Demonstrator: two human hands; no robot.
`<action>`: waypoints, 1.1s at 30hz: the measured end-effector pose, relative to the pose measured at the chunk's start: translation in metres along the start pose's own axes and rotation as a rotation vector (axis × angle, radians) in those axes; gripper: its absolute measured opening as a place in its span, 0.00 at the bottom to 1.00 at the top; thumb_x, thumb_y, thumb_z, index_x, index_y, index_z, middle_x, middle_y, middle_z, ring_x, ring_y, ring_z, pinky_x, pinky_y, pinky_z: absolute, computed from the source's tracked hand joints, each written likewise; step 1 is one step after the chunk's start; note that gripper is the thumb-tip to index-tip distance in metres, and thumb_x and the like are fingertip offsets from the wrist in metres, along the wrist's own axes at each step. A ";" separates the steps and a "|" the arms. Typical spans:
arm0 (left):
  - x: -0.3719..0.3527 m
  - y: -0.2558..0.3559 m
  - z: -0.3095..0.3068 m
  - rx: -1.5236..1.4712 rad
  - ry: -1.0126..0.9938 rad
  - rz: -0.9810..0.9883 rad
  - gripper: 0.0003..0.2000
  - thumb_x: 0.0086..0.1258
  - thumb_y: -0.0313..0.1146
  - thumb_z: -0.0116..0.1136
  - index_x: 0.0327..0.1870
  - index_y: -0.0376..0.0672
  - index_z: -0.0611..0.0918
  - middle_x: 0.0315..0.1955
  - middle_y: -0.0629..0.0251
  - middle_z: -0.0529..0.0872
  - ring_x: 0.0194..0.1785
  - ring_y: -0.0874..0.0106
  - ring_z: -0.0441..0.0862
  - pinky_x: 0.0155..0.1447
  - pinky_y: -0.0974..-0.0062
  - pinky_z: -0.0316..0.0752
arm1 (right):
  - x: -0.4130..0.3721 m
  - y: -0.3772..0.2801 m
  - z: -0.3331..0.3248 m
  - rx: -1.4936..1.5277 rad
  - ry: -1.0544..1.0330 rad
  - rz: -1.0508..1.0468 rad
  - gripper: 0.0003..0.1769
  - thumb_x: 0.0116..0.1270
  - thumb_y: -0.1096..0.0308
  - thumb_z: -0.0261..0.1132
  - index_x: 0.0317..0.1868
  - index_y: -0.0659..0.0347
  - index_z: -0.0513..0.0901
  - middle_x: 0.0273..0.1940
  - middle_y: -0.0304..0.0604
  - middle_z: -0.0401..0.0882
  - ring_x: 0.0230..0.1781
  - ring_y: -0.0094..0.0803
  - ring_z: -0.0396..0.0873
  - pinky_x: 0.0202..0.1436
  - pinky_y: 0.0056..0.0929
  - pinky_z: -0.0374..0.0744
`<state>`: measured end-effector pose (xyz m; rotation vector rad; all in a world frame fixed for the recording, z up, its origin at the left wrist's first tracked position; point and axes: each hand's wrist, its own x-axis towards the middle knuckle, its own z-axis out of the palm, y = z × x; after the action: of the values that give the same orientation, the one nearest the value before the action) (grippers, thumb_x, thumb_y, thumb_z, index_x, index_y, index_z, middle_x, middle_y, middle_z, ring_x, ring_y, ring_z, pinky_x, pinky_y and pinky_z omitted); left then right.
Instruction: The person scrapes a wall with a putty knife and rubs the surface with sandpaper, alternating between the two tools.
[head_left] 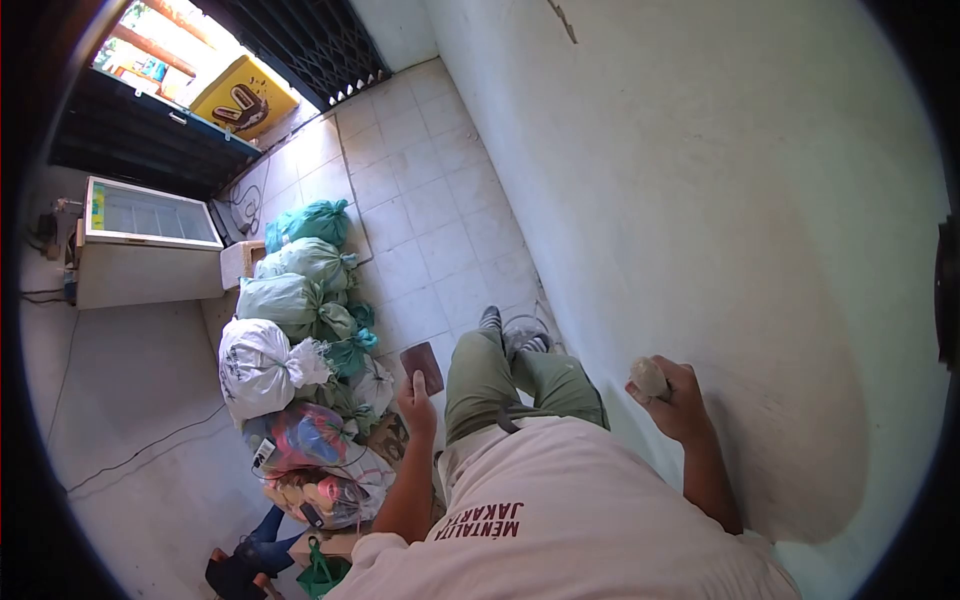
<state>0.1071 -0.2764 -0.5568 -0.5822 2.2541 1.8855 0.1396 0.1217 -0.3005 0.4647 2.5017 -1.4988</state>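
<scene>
left hand (415, 405) holds one sheet (424, 366), right hand (680, 400) another object (648, 377).

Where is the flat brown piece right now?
In the head view, left of centre, the flat brown piece is in the left hand, between the tied bags and the green trousers.

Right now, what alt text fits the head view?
A person's left hand holds a flat brown piece; the right hand, near a wall, grips a pale lump, hard to identify. Tied sacks lie on the left.
</scene>
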 end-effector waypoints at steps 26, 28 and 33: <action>0.136 -0.571 -0.247 0.150 0.233 -0.278 0.17 0.71 0.37 0.53 0.48 0.29 0.79 0.40 0.59 0.84 0.39 0.70 0.78 0.46 0.72 0.74 | 0.271 0.208 0.430 0.688 -0.368 -0.026 0.20 0.75 0.49 0.55 0.50 0.58 0.77 0.22 0.24 0.58 0.18 0.13 0.55 0.21 0.18 0.60; 0.129 -0.567 -0.283 0.090 0.291 -0.414 0.16 0.70 0.36 0.54 0.47 0.30 0.79 0.39 0.60 0.83 0.38 0.70 0.78 0.44 0.73 0.75 | 0.278 0.153 0.451 0.576 -0.389 -0.104 0.20 0.76 0.50 0.53 0.52 0.58 0.76 0.22 0.24 0.57 0.18 0.14 0.54 0.21 0.18 0.59; 0.174 -0.568 -0.325 -0.090 0.340 -0.165 0.15 0.68 0.35 0.55 0.47 0.32 0.78 0.38 0.62 0.83 0.37 0.70 0.79 0.42 0.73 0.75 | 0.261 0.087 0.497 0.542 -0.370 -0.126 0.20 0.76 0.51 0.54 0.52 0.58 0.76 0.21 0.25 0.57 0.18 0.13 0.56 0.21 0.18 0.60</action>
<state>0.2085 -0.7043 -1.0715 -1.1428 2.2317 1.9337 -0.0729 -0.2339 -0.6891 0.0827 1.8618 -2.0920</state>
